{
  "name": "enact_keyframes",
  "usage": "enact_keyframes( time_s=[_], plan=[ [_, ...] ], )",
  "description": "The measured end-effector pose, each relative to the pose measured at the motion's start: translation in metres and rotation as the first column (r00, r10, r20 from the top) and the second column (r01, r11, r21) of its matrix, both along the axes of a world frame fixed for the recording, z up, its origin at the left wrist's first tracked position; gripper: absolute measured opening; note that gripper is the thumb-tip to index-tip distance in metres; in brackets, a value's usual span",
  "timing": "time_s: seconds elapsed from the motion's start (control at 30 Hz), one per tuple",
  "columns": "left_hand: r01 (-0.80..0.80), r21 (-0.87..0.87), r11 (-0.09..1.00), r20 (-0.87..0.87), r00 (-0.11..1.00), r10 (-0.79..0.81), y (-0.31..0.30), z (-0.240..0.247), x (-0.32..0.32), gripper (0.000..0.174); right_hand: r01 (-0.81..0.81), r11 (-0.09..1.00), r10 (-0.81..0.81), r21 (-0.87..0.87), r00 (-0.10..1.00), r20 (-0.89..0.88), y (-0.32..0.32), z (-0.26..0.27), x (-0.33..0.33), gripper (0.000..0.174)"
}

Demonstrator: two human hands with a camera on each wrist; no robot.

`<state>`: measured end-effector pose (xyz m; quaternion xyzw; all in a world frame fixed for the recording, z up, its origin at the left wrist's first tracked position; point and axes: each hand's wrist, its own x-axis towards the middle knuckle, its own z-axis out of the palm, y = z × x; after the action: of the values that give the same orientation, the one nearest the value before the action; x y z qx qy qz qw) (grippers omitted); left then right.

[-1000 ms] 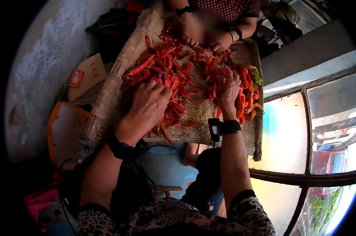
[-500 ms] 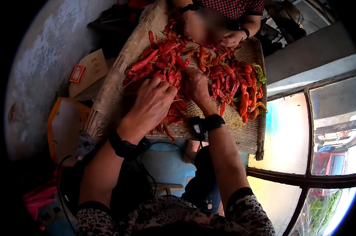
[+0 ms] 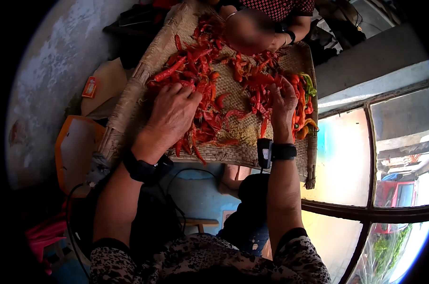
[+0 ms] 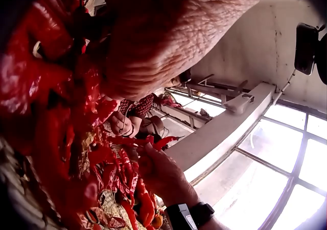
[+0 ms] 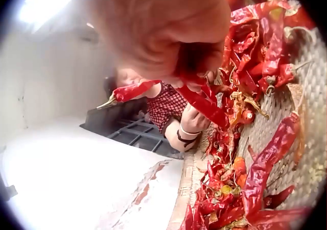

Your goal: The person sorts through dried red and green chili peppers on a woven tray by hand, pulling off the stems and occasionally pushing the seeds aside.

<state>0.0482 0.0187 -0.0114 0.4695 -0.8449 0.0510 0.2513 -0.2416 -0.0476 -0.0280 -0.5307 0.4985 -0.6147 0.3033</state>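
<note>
My right hand (image 3: 284,105) pinches red chili peppers (image 5: 135,90) between thumb and fingers, over the smaller chili heap (image 3: 258,102) at the tray's right. One pepper's stem end sticks out past the fingers in the right wrist view. On the larger heap (image 3: 210,120) of dried red chilies to the left lies my left hand (image 3: 173,110), back up and fingers bent down among the peppers. Its fingertips are hidden, and I cannot tell whether they hold a pepper. Both heaps lie on a woven tray (image 3: 124,109).
Glossy orange-red and green peppers (image 3: 300,111) line the tray's right side. Pale seeds (image 3: 246,134) are scattered near its front. Across the tray, another person's hand (image 5: 194,118) is at the chilies. A window (image 3: 337,161) stands right, an orange-edged box (image 3: 79,151) left.
My right hand went from the right heap to the left heap beside my left hand, then back right, now with chilies in its fingers. My left hand has stayed on its heap.
</note>
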Motion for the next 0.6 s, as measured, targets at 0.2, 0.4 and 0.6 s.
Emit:
enact_keyframes(
  time_s=[0.2, 0.4, 0.6],
  plan=[
    [0.035, 0.006, 0.999, -0.027, 0.999, -0.035, -0.001, -0.001, -0.002, 0.028, 0.238, 0.968, -0.239, -0.084, 0.971, 0.002, 0.012, 0.019, -0.005, 0.047],
    [0.022, 0.025, 0.999, 0.018, 1.000, -0.023, 0.003, 0.004, -0.003, 0.019, -0.100, 0.990, 0.135, 0.101, 0.880, -0.455, 0.022, 0.013, 0.007, 0.024],
    [0.046, 0.032, 0.998, -0.046, 0.998, -0.044, 0.003, -0.001, -0.003, 0.028, -0.286, 0.909, 0.400, 0.302, 0.799, -0.448, 0.019, 0.002, 0.006, 0.023]
  ],
)
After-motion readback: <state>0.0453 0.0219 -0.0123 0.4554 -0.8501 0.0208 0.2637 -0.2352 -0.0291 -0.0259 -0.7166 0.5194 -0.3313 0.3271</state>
